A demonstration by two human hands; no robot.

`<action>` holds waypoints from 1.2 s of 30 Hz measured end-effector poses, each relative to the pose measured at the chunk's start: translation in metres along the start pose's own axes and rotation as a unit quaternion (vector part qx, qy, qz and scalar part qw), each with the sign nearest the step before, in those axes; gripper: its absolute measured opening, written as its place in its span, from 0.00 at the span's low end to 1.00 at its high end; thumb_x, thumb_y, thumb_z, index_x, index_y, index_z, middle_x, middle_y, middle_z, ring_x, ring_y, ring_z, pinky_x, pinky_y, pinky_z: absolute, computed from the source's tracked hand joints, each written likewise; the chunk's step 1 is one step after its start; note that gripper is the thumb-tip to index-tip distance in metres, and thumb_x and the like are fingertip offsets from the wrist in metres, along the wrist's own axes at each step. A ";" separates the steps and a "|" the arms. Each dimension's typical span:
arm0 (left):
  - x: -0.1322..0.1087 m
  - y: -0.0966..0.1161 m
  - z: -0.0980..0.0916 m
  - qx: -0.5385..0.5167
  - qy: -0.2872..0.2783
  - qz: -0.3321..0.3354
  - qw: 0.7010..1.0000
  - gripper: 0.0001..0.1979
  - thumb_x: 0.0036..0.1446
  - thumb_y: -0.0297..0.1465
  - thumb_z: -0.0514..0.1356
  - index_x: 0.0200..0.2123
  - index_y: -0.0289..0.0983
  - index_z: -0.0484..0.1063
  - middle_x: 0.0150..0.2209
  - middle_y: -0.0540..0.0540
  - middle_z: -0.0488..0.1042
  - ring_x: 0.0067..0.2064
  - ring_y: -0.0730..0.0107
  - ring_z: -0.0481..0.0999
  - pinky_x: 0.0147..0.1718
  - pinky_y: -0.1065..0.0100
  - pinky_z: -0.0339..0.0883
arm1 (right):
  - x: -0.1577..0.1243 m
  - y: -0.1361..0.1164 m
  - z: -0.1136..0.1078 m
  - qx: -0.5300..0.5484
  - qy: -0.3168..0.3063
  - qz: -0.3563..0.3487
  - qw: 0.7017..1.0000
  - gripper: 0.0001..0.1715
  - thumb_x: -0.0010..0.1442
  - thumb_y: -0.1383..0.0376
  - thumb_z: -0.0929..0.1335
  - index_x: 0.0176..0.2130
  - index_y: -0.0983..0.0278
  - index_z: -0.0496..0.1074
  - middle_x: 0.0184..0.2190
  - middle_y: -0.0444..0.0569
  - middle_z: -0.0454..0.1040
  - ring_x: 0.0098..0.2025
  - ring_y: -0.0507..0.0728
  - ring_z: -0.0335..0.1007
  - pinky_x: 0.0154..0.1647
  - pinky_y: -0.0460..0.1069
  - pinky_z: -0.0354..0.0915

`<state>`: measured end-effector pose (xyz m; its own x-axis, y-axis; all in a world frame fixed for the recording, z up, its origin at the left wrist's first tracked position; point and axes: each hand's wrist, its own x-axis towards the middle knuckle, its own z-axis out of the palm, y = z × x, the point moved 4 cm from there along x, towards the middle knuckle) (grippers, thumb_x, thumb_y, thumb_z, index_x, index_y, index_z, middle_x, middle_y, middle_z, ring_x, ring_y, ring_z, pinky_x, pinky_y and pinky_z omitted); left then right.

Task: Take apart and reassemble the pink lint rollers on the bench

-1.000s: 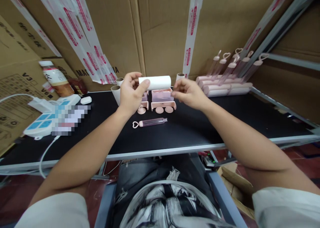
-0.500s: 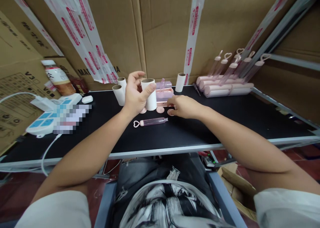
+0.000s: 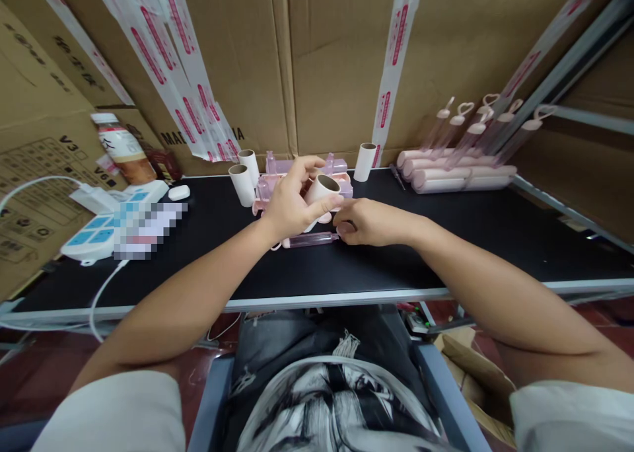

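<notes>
My left hand [image 3: 292,204] is wrapped round a white cardboard tube [image 3: 325,186], which leans with its open brown end up. Close to its right, my right hand [image 3: 364,221] pinches a small round pink disc [image 3: 345,228] in its fingertips. Another pink disc [image 3: 324,219] lies partly hidden beside the tube. Just below the hands, a clear purplish stick with a pink heart-shaped loop [image 3: 312,240] lies on the black table; my left hand covers some of its loop end. Behind the hands are pink and translucent purple plastic parts [image 3: 341,166], partly covered.
White tubes stand at the left [image 3: 242,186] and right [image 3: 365,162]. Pink cylinders [image 3: 463,180] with upright heart-topped sticks [image 3: 470,138] are at the back right. A power strip [image 3: 106,230], a bottle [image 3: 121,149] and a white case [image 3: 179,193] lie left. Cardboard [image 3: 337,62] walls the back.
My right hand has picked up a pink disc from the table and turned it upright. My left hand has moved right with the tube and tilted it, bringing both hands close together.
</notes>
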<state>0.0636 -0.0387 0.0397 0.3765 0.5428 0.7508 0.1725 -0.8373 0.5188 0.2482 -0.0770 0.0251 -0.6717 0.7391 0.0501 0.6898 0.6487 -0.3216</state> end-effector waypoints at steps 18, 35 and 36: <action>-0.009 0.003 0.012 0.099 -0.083 -0.033 0.991 0.32 0.58 0.49 0.74 0.58 0.43 0.66 0.45 0.45 0.85 0.44 0.56 0.88 0.42 0.59 0.77 | 0.003 0.007 -0.015 0.374 0.335 -0.082 0.861 0.30 0.54 0.42 0.83 0.31 0.60 0.72 0.44 0.53 0.83 0.50 0.63 0.79 0.53 0.58 0.74; -0.010 0.006 0.009 0.144 -0.060 -0.008 0.988 0.32 0.60 0.45 0.72 0.60 0.43 0.64 0.49 0.47 0.84 0.45 0.60 0.87 0.44 0.61 0.77 | 0.002 0.004 -0.014 0.351 0.314 -0.098 0.877 0.26 0.60 0.43 0.80 0.36 0.60 0.74 0.44 0.52 0.81 0.45 0.60 0.75 0.46 0.55 0.72; -0.011 0.005 0.009 0.148 -0.058 -0.008 0.987 0.32 0.60 0.45 0.72 0.60 0.43 0.65 0.49 0.47 0.84 0.44 0.61 0.87 0.44 0.61 0.77 | 0.003 0.004 -0.014 0.353 0.312 -0.097 0.877 0.26 0.61 0.43 0.80 0.36 0.60 0.74 0.45 0.52 0.81 0.44 0.60 0.75 0.45 0.54 0.72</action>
<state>0.0685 -0.0492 0.0307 0.4708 0.5585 0.6829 0.4311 -0.8210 0.3743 0.2533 -0.0698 0.0366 -0.3276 0.7259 0.6048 0.0926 0.6617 -0.7440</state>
